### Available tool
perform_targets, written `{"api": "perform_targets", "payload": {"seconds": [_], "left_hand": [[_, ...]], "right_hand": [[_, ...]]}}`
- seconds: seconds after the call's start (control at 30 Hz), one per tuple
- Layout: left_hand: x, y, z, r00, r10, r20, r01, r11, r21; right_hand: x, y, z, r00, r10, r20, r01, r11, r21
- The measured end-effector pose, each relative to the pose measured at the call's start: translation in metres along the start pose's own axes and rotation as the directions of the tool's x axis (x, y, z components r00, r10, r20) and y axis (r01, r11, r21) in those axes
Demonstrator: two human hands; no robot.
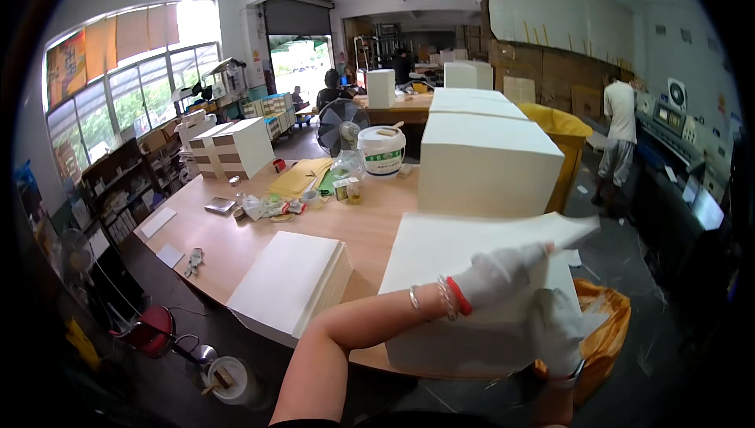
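A large stack of white sheets (440,294) lies before me at the table's near right corner. My left hand (503,272), in a white glove with a red cuff, reaches rightward across its top. Its fingertips close on the edge of a lifted white sheet (572,233), whose right corner is raised and blurred. My right hand (557,332), gloved too, is by the stack's right near edge, below the left; its fingers are smeared and partly hidden. Left of my left forearm sits a lower stack of white sheets (287,282).
Behind the near stack stands a taller white stack (487,160). On the table are a white bucket (381,153), yellow envelopes (300,178) and gloves (194,261). An orange bag (605,341) stands by the table's right edge. A person (619,125) stands at far right.
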State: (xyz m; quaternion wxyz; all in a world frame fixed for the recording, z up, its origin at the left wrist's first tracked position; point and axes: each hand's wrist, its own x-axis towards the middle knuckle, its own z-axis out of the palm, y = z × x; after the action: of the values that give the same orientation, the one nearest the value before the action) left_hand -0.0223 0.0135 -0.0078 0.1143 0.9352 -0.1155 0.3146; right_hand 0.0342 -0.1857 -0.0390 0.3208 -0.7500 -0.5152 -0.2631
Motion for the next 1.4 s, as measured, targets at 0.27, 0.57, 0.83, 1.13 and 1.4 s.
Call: {"api": "perform_targets", "payload": {"seconds": [0.27,0.57,0.83,1.13,1.4], "left_hand": [[-0.046,-0.071,-0.149,0.742,-0.344,-0.576,-0.165,0.738,-0.654],[-0.129,-0.187,-0.246,0.282,-0.77,-0.572,-0.167,0.548,-0.82],[-0.152,-0.11,-0.204,0.385,-0.41,-0.827,0.058,0.905,-0.421],[-0.2,-0.107,-0.096,0.658,-0.269,-0.703,0.604,0.746,0.28],[-0.357,-0.228,-0.112,0.664,-0.713,-0.226,0.747,0.641,0.175]], "right_hand": [[0.04,-0.133,0.101,0.852,-0.471,0.227,0.399,0.866,0.301],[0.041,-0.155,0.113,0.89,-0.449,0.076,0.42,0.874,0.246],[0.051,-0.219,0.177,0.991,-0.129,-0.035,0.121,0.752,0.649],[-0.106,-0.203,0.426,0.884,-0.103,0.456,-0.468,-0.206,0.86],[-0.032,-0.284,0.405,0.542,0.134,0.829,-0.777,-0.296,0.556]]}}
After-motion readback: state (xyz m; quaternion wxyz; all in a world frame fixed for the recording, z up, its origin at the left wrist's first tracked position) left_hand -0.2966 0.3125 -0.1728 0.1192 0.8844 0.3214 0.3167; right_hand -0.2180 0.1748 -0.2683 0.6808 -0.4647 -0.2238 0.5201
